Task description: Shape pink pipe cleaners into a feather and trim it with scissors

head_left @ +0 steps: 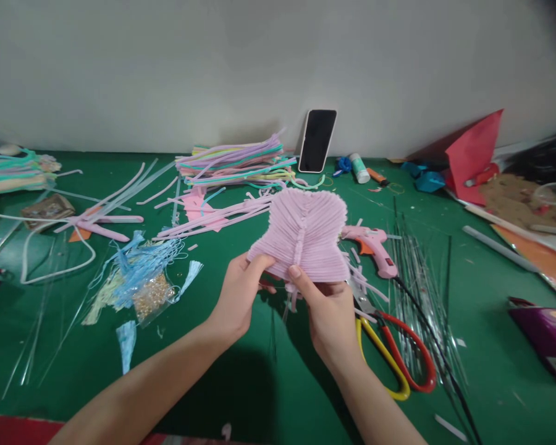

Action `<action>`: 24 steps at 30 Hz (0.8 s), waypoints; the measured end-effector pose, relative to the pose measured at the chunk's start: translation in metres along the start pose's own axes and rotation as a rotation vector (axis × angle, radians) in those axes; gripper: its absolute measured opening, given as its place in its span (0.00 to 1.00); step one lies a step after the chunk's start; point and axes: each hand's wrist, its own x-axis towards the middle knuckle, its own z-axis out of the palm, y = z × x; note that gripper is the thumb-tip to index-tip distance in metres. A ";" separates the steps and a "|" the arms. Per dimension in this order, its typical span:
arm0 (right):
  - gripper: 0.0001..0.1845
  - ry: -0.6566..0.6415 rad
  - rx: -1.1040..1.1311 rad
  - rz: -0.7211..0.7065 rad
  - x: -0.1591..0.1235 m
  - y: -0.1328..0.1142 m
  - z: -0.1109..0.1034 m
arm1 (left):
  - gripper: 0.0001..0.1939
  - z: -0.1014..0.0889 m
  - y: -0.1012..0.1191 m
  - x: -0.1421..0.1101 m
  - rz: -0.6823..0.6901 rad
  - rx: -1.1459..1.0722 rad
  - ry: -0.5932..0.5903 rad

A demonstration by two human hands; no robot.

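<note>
Both hands hold up a pale purple butterfly-shaped piece made of pipe cleaners (322, 232), with a ridge down its middle. My left hand (241, 290) pinches its lower left corner, thumb on the front. At the lower middle, the thumb of my right hand (331, 309) presses on the ridge, and its fingers are mostly hidden behind. Just right of the right hand lie scissors (419, 352) with one red and one yellow handle. A pink glue gun (375, 244) rests beyond them, its black cord running toward me.
Pipe cleaners (236, 164) are piled by the wall near an upright phone (317, 141). Blue tassels (151, 262) and a bag of gold beads (152, 296) lie left. Thin wires (421, 303) spread right, before a purple power strip (544, 337). Red paper (473, 154) stands behind.
</note>
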 end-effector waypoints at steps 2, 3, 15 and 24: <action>0.12 0.015 0.040 0.018 0.000 0.000 0.000 | 0.07 -0.001 -0.001 0.000 0.037 -0.040 0.004; 0.13 0.026 0.061 0.027 0.001 -0.001 0.000 | 0.08 -0.002 -0.002 0.000 0.052 -0.061 -0.001; 0.11 0.069 0.167 0.144 0.003 -0.008 0.000 | 0.10 -0.005 -0.005 0.000 -0.027 -0.011 -0.226; 0.13 0.059 0.195 0.157 0.002 -0.007 -0.001 | 0.12 -0.007 -0.006 0.001 -0.042 -0.051 -0.207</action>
